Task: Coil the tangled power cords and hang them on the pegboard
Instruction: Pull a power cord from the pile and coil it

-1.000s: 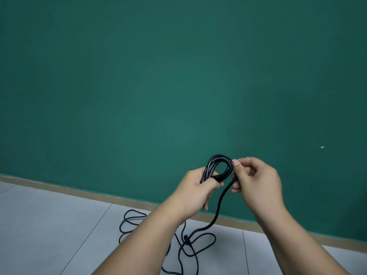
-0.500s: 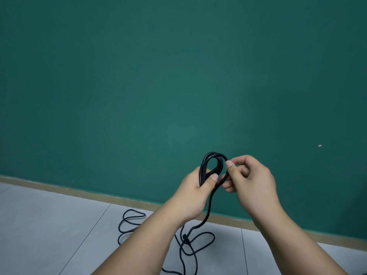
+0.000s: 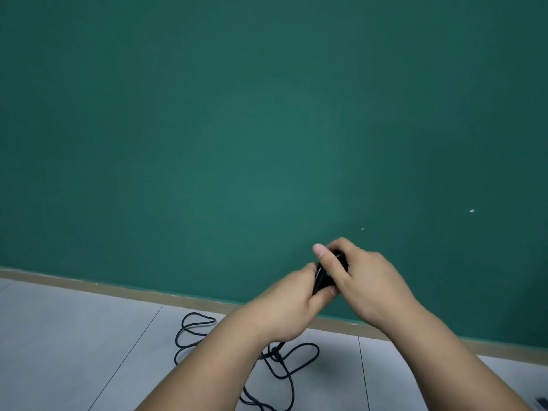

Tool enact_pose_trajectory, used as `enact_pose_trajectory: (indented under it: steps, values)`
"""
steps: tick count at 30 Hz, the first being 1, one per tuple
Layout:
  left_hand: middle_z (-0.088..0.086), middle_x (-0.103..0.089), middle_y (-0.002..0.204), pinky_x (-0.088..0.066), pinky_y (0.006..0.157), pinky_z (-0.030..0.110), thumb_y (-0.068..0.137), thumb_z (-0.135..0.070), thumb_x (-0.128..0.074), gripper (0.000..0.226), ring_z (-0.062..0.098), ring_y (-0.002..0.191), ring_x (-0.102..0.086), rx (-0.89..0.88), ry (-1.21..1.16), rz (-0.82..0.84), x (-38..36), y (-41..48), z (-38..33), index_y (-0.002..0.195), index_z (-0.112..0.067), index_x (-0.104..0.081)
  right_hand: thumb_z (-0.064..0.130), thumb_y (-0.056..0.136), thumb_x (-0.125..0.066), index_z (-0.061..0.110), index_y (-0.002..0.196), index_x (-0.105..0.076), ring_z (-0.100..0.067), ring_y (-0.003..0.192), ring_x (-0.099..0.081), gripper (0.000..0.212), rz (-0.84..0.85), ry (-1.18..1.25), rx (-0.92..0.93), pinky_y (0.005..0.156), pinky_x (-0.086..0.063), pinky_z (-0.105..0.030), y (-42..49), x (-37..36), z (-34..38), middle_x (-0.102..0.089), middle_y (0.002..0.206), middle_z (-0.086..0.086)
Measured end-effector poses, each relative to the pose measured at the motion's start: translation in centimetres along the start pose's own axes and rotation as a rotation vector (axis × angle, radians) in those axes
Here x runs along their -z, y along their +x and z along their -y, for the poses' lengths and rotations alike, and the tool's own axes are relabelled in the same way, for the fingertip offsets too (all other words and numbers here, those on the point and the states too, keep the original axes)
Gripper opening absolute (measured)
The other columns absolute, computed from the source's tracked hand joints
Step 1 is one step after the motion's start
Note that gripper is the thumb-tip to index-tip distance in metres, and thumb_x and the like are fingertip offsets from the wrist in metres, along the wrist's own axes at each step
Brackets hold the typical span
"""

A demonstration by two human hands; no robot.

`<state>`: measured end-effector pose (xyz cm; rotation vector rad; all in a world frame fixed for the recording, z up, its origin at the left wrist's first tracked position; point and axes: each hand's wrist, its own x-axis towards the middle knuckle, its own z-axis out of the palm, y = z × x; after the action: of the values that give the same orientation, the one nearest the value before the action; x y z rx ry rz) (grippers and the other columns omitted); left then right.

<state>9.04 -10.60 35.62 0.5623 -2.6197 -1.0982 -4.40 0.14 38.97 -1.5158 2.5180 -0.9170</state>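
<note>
A black power cord is partly wound into a small coil (image 3: 321, 278) held between both hands in front of the green wall. My left hand (image 3: 292, 304) grips the coil from below. My right hand (image 3: 358, 277) closes over its top, thumb stretched across, hiding most of the loops. The rest of the cord (image 3: 284, 369) hangs down behind my left wrist and lies in loose tangled loops on the floor. No pegboard is in view.
A plain green wall (image 3: 237, 129) fills most of the view, with a tan baseboard (image 3: 118, 290) along its foot. Grey floor tiles (image 3: 74, 336) lie below. A small dark object (image 3: 541, 403) shows at the bottom right corner.
My right hand has moved left over the coil and now covers the loop that stood open above my left hand. Both hands have dropped slightly and drawn together.
</note>
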Motion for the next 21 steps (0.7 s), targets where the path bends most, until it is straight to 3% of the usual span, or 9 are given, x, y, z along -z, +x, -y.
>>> enact_pose_trajectory:
  steps: [4, 8, 11, 14, 17, 21]
  values:
    - [-0.016, -0.068, 0.115, -0.053, 0.099, 0.041, 0.101, -0.057, -0.054, 0.033, 0.005, 0.108, -0.063, 0.016, -0.019, -0.036, -0.1, -0.3, -0.1, 0.127, -0.037, -0.053, 0.074, 0.096, -0.050, 0.030, 0.085, -0.060, -0.012, 0.059, -0.055, 0.047, 0.030, 0.232, -0.041, 0.062, -0.047, -0.036, 0.7, -0.1, -0.8, -0.064, 0.064, 0.007]
    - [-0.016, -0.069, 0.109, -0.055, 0.094, 0.041, 0.097, -0.053, -0.061, 0.028, 0.004, 0.103, -0.065, 0.014, -0.076, -0.160, -0.3, -0.4, -0.5, 0.119, -0.038, -0.056, 0.060, 0.097, -0.059, 0.019, 0.075, -0.059, -0.017, 0.057, -0.050, 0.047, -0.067, 0.297, -0.133, 0.059, -0.042, -0.036, 1.6, -0.5, -0.8, -0.057, 0.055, 0.006]
    - [-0.015, -0.065, 0.117, -0.054, 0.094, 0.040, 0.098, -0.049, -0.060, 0.035, 0.010, 0.109, -0.062, -0.025, 0.075, -0.166, -1.0, -0.4, -1.3, 0.128, -0.033, -0.050, 0.053, 0.098, -0.059, 0.023, 0.079, -0.063, -0.019, 0.064, -0.062, 0.036, -0.097, 0.276, -0.166, 0.064, -0.049, -0.035, 1.8, -0.7, -1.0, -0.067, 0.062, 0.008]
    - [-0.003, -0.062, 0.105, -0.053, 0.086, 0.046, 0.101, -0.040, -0.054, 0.022, 0.022, 0.095, -0.060, 0.021, 0.181, -0.145, -2.1, -0.1, -1.7, 0.116, -0.025, -0.047, 0.045, 0.098, -0.059, 0.034, 0.086, -0.068, -0.015, 0.069, -0.067, 0.019, -0.094, 0.208, -0.155, 0.063, -0.050, -0.032, 1.6, -0.7, -1.2, -0.072, 0.072, 0.011]
    - [0.006, -0.064, 0.093, -0.056, 0.081, 0.050, 0.102, -0.030, -0.046, 0.010, 0.026, 0.083, -0.063, 0.051, -0.002, -0.040, -2.0, 0.3, -1.1, 0.108, -0.023, -0.049, 0.042, 0.100, -0.060, 0.027, 0.080, -0.064, -0.018, 0.060, -0.061, 0.025, -0.093, 0.201, -0.117, 0.059, -0.047, -0.033, 1.8, -0.6, -1.4, -0.070, 0.064, 0.005]
    - [0.002, -0.062, 0.082, -0.052, 0.077, 0.029, 0.106, -0.020, -0.048, 0.009, 0.021, 0.082, -0.067, 0.032, -0.457, 0.164, -0.6, -0.3, -0.7, 0.112, -0.016, -0.053, 0.042, 0.105, -0.060, 0.019, 0.080, -0.060, -0.026, 0.059, -0.060, 0.033, 0.054, 0.408, 0.024, 0.068, -0.051, -0.042, 2.1, -0.1, -2.0, -0.069, 0.061, -0.005]
